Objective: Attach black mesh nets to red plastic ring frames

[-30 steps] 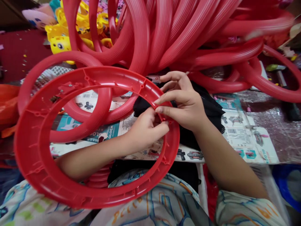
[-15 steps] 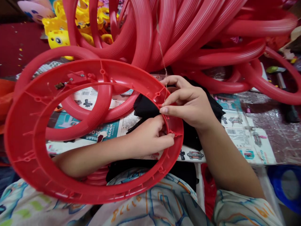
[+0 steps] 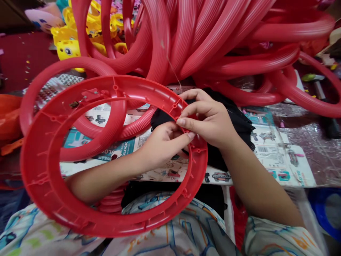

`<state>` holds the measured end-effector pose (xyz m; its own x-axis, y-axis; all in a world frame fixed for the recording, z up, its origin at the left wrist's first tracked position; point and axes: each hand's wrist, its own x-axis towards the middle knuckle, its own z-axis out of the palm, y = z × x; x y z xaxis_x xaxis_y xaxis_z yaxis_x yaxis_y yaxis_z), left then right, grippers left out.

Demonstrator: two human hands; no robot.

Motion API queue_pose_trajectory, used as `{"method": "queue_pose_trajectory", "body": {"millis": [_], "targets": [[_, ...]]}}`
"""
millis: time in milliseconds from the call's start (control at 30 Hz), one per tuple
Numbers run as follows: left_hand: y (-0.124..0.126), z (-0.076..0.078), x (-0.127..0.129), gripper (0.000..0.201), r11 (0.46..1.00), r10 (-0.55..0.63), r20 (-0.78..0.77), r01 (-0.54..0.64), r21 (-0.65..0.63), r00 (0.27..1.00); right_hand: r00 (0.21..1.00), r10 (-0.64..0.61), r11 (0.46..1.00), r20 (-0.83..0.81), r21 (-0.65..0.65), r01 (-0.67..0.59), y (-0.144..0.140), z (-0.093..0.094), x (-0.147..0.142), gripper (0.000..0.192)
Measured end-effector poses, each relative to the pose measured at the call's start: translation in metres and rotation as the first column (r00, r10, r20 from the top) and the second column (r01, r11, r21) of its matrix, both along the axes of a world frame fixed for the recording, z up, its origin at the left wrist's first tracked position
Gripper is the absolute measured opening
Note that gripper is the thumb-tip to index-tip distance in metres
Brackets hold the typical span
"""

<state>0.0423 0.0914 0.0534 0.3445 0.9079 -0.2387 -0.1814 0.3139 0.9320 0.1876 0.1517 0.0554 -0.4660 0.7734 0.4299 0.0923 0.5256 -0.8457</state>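
Observation:
A large red plastic ring (image 3: pixel 39 167) lies tilted over my lap, its ribbed hollow side facing up. My left arm passes through the ring's opening, and my left hand (image 3: pixel 162 144) pinches the inner edge of the rim at the right. My right hand (image 3: pixel 210 119) comes from outside and pinches the same spot with thumb and forefinger. A thin thread (image 3: pixel 170 65) rises from between my fingers. Black mesh fabric (image 3: pixel 239 122) lies under and behind both hands.
Several more red rings (image 3: pixel 213 39) are heaped at the back, one (image 3: pixel 106 128) lying under the held ring. Yellow plastic toys (image 3: pixel 68 44) sit at the back left. Printed toy cards (image 3: pixel 282 160) cover the table. A blue object (image 3: pixel 325 209) lies at the lower right.
The ring has turned slightly in my hands and shifted right. My fingers have closed tighter on the rim, and the thread now slants up to the left.

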Motion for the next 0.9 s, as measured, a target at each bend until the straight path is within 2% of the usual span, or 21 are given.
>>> {"method": "queue_pose_trajectory", "body": {"millis": [67, 200, 333, 467, 667, 767, 900], "targets": [[0.0019, -0.0019, 0.0009, 0.012, 0.998, 0.045, -0.047, -0.043, 0.055, 0.998, 1.000, -0.020, 1.000, 0.009, 0.012, 0.019, -0.0010, -0.0017, -0.0021, 0.011], [0.0048, -0.0036, -0.0004, 0.007, 0.989, 0.021, -0.136, 0.000, 0.151, 0.991, 0.999, -0.053, 0.998, -0.012, 0.032, 0.053, -0.0033, -0.0037, -0.0059, 0.011], [0.0054, -0.0034, -0.0035, 0.008, 0.989, -0.031, -0.180, 0.057, 0.137, 0.983, 0.994, -0.070, 0.997, -0.084, -0.026, 0.068, -0.0034, -0.0048, -0.0075, 0.015], [0.0033, -0.0032, -0.0041, 0.008, 0.985, -0.076, -0.245, 0.110, 0.130, 0.967, 0.991, -0.026, 0.999, -0.127, -0.042, 0.021, -0.0013, -0.0053, -0.0077, 0.015], [-0.0023, -0.0019, -0.0046, 0.006, 0.962, -0.239, -0.238, 0.262, 0.071, 0.942, 0.995, 0.036, 0.997, -0.094, -0.063, -0.043, 0.0020, -0.0033, -0.0047, 0.016], [-0.0030, -0.0040, -0.0066, 0.007, 0.946, -0.275, -0.280, 0.310, 0.090, 0.920, 0.995, 0.067, 0.996, -0.079, -0.057, -0.071, 0.0020, -0.0026, -0.0038, 0.014], [-0.0027, -0.0063, -0.0083, 0.008, 0.938, -0.316, -0.256, 0.342, 0.063, 0.914, 0.998, 0.035, 0.998, -0.056, -0.051, -0.037, 0.0009, -0.0010, -0.0033, 0.013]]}}
